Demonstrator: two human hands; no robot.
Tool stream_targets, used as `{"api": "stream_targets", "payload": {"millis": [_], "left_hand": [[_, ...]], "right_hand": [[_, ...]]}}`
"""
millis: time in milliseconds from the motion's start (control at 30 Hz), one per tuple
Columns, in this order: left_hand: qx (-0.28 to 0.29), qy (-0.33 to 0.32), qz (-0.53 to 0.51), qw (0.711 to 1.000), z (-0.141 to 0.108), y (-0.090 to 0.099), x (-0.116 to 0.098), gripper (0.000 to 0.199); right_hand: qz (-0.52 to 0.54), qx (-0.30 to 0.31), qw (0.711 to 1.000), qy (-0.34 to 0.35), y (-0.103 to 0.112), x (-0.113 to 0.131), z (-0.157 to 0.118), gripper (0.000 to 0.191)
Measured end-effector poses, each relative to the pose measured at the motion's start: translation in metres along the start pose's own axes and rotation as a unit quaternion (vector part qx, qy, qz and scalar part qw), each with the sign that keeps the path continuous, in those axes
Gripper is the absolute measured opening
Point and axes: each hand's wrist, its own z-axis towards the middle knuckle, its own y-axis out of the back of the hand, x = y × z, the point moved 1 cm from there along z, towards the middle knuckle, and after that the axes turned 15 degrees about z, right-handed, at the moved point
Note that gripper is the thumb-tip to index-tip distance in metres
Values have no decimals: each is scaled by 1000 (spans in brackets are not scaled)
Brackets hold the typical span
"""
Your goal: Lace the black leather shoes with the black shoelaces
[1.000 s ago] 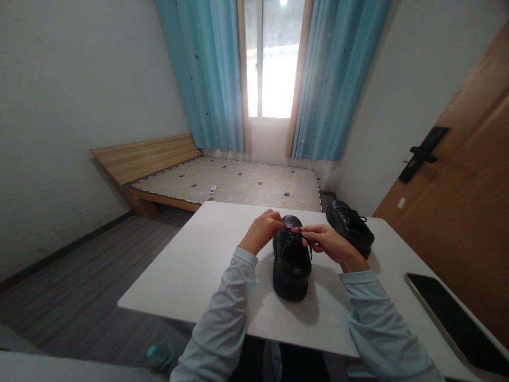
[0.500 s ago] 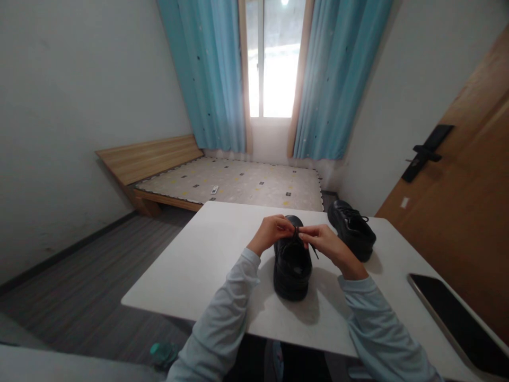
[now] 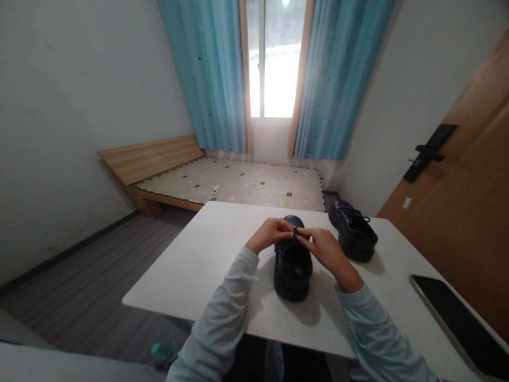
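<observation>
A black lace-up shoe (image 3: 292, 273) stands upright on the white table (image 3: 191, 265), its heel towards me and its toe pointing away. Over its lacing, my left hand (image 3: 274, 233) pinches the dark shoelace (image 3: 295, 232) from the left. From the right, my right hand (image 3: 320, 241) pinches the same lace, the fingertips of both hands almost meeting. The fingers hide most of the lace and the knot, if there is one. A second black shoe (image 3: 353, 233), with its lace tied in a bow, sits apart at the table's back right.
A dark-screened phone or tablet (image 3: 457, 318) lies at the table's right edge. Beyond the table is a bed (image 3: 238, 183) with a small white remote (image 3: 215, 189) on it. A wooden door (image 3: 457, 212) stands at the right. A green-capped bottle (image 3: 159, 350) is low at the left.
My right hand has turned slightly and its wrist has dropped. The loose lace end that hung below its fingers no longer shows. My left hand stays at the lacing.
</observation>
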Motion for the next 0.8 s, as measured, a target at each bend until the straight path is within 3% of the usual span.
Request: {"api": "stream_targets", "payload": {"millis": [133, 333, 533, 800], "left_hand": [[1, -38, 31, 999, -2, 4, -8, 10], [16, -34, 124, 992, -5, 7, -14, 8], [3, -68, 170, 983, -9, 8, -21, 9], [-4, -68, 189, 980, -9, 7, -24, 11]], "right_hand": [[11, -17, 1000, 3, -3, 3, -1, 22], [106, -55, 993, -18, -2, 0, 3, 23], [281, -38, 958, -49, -3, -11, 9, 27], [362, -23, 927, -97, 1, -4, 9, 23]]}}
